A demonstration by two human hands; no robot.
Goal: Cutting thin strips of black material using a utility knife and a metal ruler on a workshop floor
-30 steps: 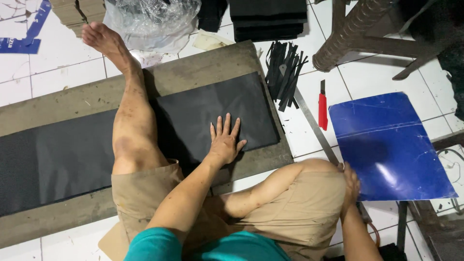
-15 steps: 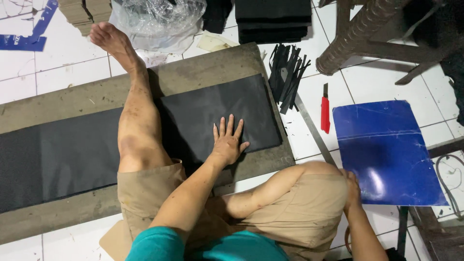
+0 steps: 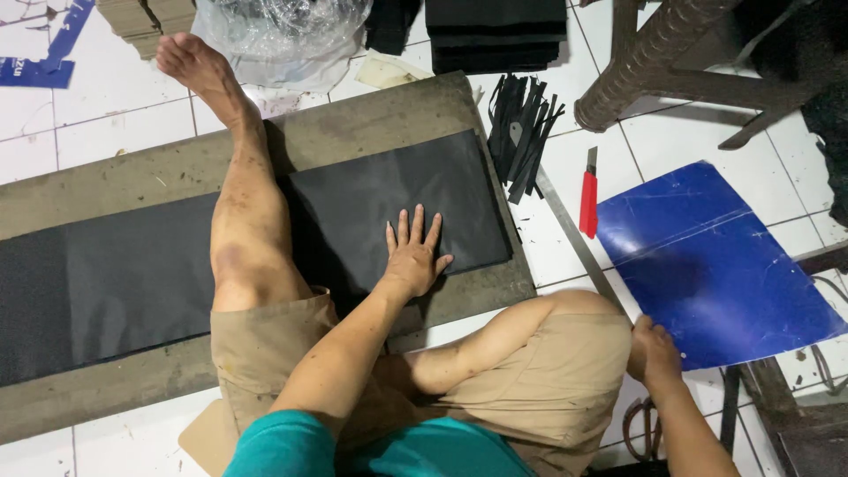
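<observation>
Pressing my left hand (image 3: pixel 412 256) flat, fingers spread, on the black sheet (image 3: pixel 389 208) lying on the grey board (image 3: pixel 371 115); my right hand (image 3: pixel 655 353) pinches the glossy blue sheet's (image 3: pixel 715 265) corner beside the red utility knife (image 3: pixel 589 194).

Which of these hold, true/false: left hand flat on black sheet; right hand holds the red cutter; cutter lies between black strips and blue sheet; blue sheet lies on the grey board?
1. The left hand lies flat, fingers spread, on the black sheet. True.
2. The right hand holds the red cutter. False: it grips the blue sheet at its near corner; the cutter lies untouched on the tiles.
3. The cutter lies between the black strips and the blue sheet. True.
4. The blue sheet lies on the grey board. False: it is on the white tiles, beside the board.
</observation>
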